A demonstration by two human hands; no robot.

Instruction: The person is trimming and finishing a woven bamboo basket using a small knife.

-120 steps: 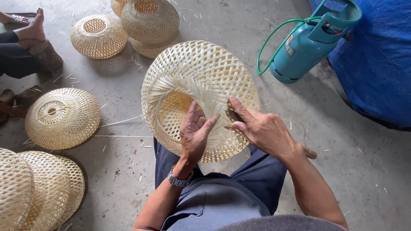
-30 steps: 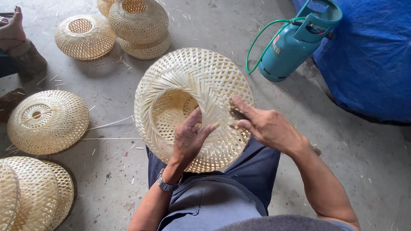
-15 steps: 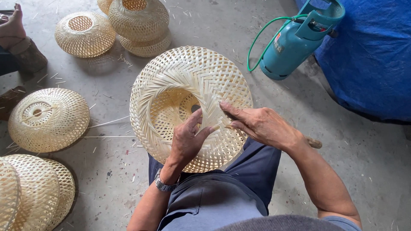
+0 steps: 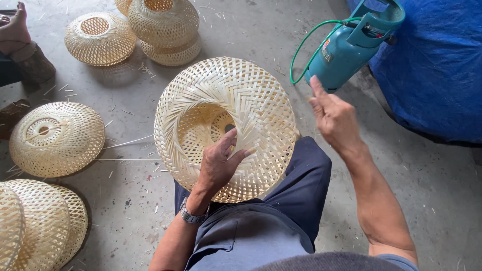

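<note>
Gripping woven basket (image 4: 226, 125), left hand (image 4: 221, 163), right hand (image 4: 334, 118) raised, empty

A weaving workshop: woven bamboo shades (image 4: 56, 138) scattered on concrete floor (image 4: 427, 200)
</note>
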